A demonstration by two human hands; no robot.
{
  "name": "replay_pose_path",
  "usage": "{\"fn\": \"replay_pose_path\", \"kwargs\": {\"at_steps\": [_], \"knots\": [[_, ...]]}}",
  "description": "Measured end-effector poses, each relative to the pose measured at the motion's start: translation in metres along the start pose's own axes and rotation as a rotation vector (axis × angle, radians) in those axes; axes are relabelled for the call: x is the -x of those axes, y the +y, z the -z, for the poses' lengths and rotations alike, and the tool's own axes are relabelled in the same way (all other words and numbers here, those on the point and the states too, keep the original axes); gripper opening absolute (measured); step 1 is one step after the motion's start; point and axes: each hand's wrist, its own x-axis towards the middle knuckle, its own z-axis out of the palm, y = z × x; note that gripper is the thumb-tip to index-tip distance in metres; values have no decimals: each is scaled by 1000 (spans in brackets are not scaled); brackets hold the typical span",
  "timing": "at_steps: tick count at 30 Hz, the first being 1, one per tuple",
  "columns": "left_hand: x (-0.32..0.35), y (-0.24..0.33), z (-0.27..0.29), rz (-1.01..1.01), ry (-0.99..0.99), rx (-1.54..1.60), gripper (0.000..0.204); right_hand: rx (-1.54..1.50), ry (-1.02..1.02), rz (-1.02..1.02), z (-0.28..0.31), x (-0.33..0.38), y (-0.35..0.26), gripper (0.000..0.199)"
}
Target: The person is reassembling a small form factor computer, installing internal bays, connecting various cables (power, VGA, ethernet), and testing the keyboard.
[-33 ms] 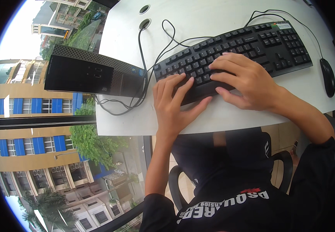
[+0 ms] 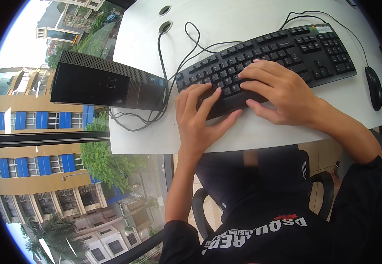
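A black computer keyboard [image 2: 305, 53] lies slanted across the white desk, its right end farther away than its left. My left hand [image 2: 199, 114] rests over the keyboard's left end, fingers apart on the letter keys and thumb stretched toward the front edge. Over the middle keys, my right hand [image 2: 283, 92] is spread with its fingers curved and its thumb by the near edge. Neither hand holds anything. The palms and fingers cover part of the lower key rows.
A black desktop computer case [image 2: 92, 86] stands at the desk's left edge, beside a large window. Loose black cables [image 2: 161, 112] run past it toward a round desk hole [image 2: 165, 27]. Right of the keyboard lies a black mouse [image 2: 373, 88]. The white desk [image 2: 151, 143] ends just before my lap.
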Motion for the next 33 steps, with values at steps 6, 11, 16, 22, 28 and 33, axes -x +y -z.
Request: {"fn": "replay_pose_path", "kwargs": {"at_steps": [6,11,16,22,28,33], "knots": [[0,3,0,43,-15,-7,57,65,67,-4,0,-1,-1,25],[0,2,0,46,-22,30,58,101,2,-34,-4,1,-1,35],[-2,4,0,46,-44,43,59,167,3,-40,-2,1,-2,39],[-3,5,-1,68,-51,72,62,203,-76,-72,2,2,-3,54],[-4,5,0,37,-90,-9,66,239,-85,-125,-5,3,-3,59],[-5,7,2,145,-96,-55,74,294,78,-244,12,-7,5,63]]}}
